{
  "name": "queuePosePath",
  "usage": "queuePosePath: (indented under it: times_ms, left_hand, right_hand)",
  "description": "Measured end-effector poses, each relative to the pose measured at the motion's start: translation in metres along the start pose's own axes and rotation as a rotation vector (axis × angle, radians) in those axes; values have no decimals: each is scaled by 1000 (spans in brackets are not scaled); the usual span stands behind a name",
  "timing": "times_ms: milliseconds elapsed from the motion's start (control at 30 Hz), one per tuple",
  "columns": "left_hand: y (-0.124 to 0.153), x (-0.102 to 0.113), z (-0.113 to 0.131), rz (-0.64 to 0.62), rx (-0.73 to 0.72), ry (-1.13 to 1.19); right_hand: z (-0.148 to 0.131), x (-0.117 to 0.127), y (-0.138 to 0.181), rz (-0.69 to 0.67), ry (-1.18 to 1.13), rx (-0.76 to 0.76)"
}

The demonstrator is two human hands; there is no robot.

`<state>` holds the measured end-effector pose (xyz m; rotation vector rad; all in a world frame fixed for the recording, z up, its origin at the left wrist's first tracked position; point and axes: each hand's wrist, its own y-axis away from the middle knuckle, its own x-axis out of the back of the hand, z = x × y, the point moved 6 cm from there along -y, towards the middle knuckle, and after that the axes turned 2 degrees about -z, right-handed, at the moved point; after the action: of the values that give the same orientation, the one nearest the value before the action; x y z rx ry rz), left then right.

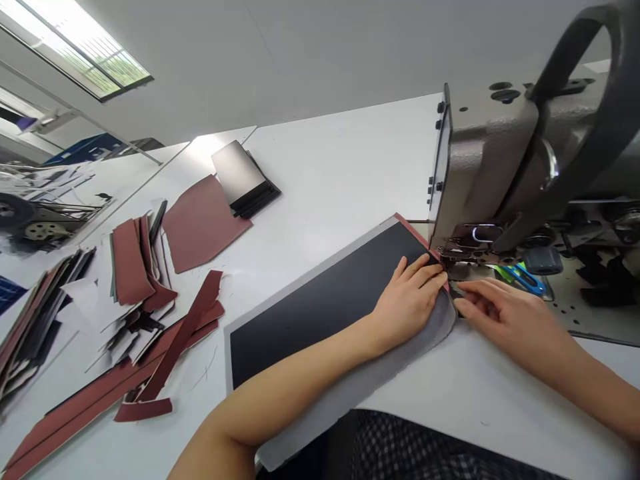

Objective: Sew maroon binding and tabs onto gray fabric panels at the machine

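White worktable under pale ceiling light, and right at the near edge there's checked cloth on the person's lap. Just beyond it, the dark panel with its grey mesh border lies flat on the table, its far corner under the sewing machine. Left hand is flat on that corner, fingers together, pressing down. Right hand lies low beside it, fingers stretched to the mesh edge; pinching or only touching, I can't tell. A blue tool sits behind that hand on the machine bed. Off left, red strips lie scattered, then a red sheet, and farthest a black stack.
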<state>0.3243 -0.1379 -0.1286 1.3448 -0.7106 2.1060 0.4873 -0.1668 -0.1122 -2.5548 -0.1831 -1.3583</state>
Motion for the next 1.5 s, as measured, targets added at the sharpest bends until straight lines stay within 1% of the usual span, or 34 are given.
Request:
queuePosePath:
  times_ms: [100,233,333,467,567,667,767,900,1000,1067,1167,1333,1500]
  left_hand:
    - [-1,0,2,-10,3,0]
    - [-2,3,-1,4,-9,-11]
    - [2,3,1,11,-47,-41]
    - [7,5,5,4,-91,-40]
    - [9,4,6,-12,-96,-49]
    - [6,4,3,-7,-111,-55]
    - [-1,4,-4,13,-131,-66]
    - [-14,6,-15,6,-155,-81]
    - [-20,9,-16,-13,-221,-89]
    - [-21,9,-15,-40,-269,-100]
    - [-19,10,-13,-47,-313,-93]
    - [-5,12,-7,-64,-410,-63]
    - [8,16,-3,-102,-383,-96]
  right_hand:
    - [-16,-3,6,54,20,90]
    - [-30,-8,13,170,157,250]
    - [-34,-10,15,175,235,316]
    - [-33,-12,17,94,187,312]
    - [-31,-13,20,75,208,313]
    - [-29,-14,21,47,238,346]
    - [-22,-15,14,-4,219,329]
    - [-15,-13,-1,24,195,297]
    - [-10,-8,-6,60,48,295]
    - [-2,-1,-6,102,-46,241]
    - [13,7,-5,150,-36,148]
    - [17,2,-7,72,-38,175]
    - [12,-6,-8,36,-40,194]
